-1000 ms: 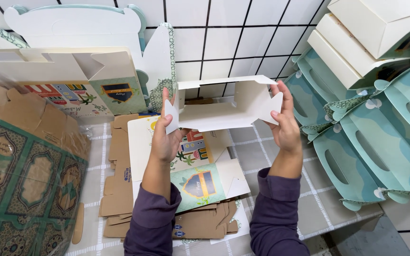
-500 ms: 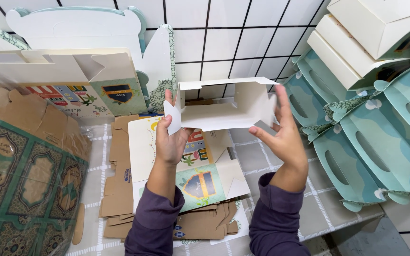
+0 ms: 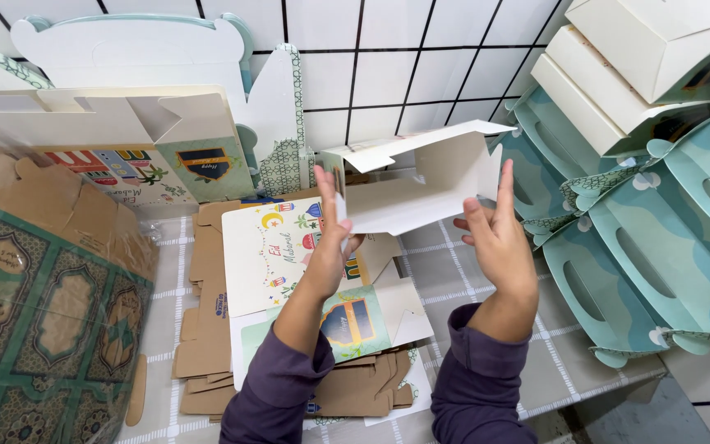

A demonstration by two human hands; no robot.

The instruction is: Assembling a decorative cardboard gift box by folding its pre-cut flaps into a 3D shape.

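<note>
Fingers (image 3: 332, 215) of the left hand (image 3: 330, 247) pinch the left end of a half-folded white cardboard box (image 3: 421, 185), held up in the middle of the frame in front of the tiled wall (image 3: 388, 66). Its top flap juts out to the right and its hollow side faces the camera. At the box's right end, the right hand (image 3: 499, 242) is flat and released, fingers straight and pointing up, the fingertips at or just beside the box's edge; whether they press on it cannot be told. Both arms wear dark purple sleeves (image 3: 281, 390). Below the hands, a pile of flat printed and brown carton blanks (image 3: 256, 263) lies on the checked tabletop (image 3: 552, 353). Behind it, in the upper left of the frame, folded white cartons with coloured pictures (image 3: 125, 140) lean against the wall. At the lower left sits a green and brown patterned pack wrapped in clear film (image 3: 34, 312). Along the right edge, teal boxes with cut-out handles (image 3: 643, 247) are stacked in overlapping rows, and white boxes (image 3: 634, 57) are piled above them in the upper right corner.
</note>
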